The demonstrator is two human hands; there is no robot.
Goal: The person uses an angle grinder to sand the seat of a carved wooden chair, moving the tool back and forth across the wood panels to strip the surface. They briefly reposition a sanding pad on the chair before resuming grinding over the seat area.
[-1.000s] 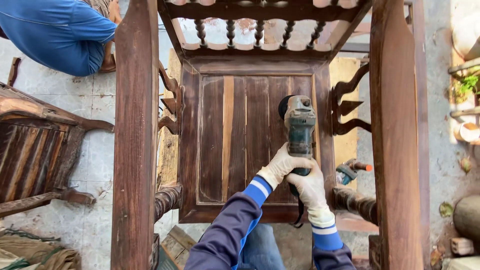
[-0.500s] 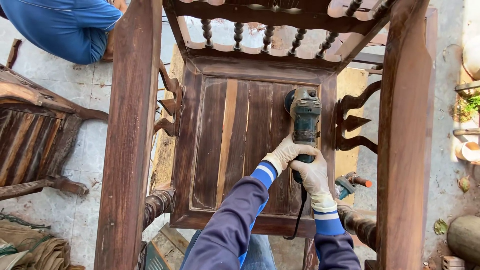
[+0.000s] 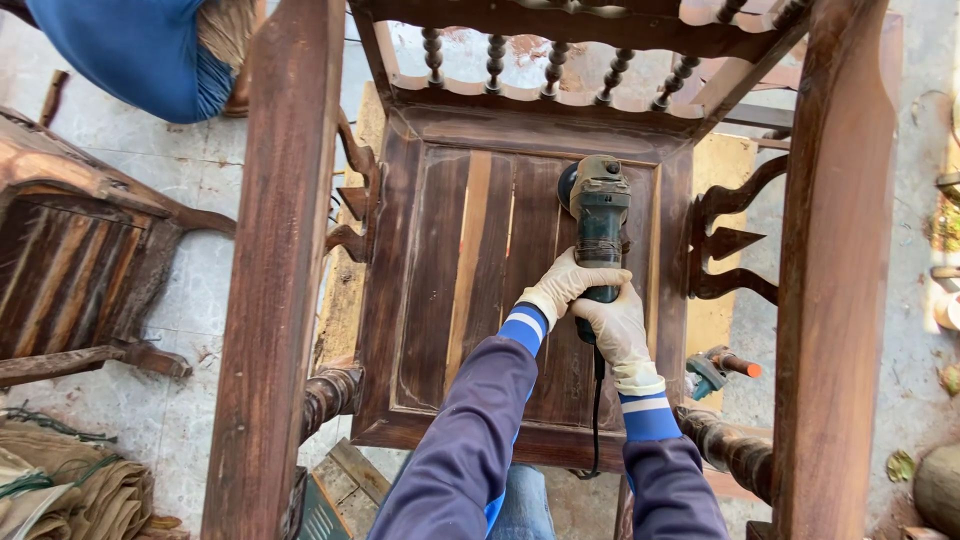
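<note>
A dark green angle grinder [image 3: 598,215] rests with its disc end on the far right part of a wooden chair's slatted seat panel [image 3: 470,270]. My left hand [image 3: 562,285], in a cream glove, wraps the grinder's body from the left. Just below it, my right hand [image 3: 618,325], also gloved, grips the same handle where the black cord leaves. Both sleeves are dark blue with striped cuffs. The chair lies tipped, with two thick legs [image 3: 275,270] running up each side of the view.
Turned spindles [image 3: 555,65] line the chair's far rail. Another wooden chair [image 3: 75,250] lies at left. A person in blue clothing [image 3: 140,50] is at top left. A small tool with an orange handle [image 3: 720,368] lies at right on the concrete floor.
The grinder and both hands have shifted slightly along the right side of the seat panel; the view has drifted a little. Both grips are unchanged.
</note>
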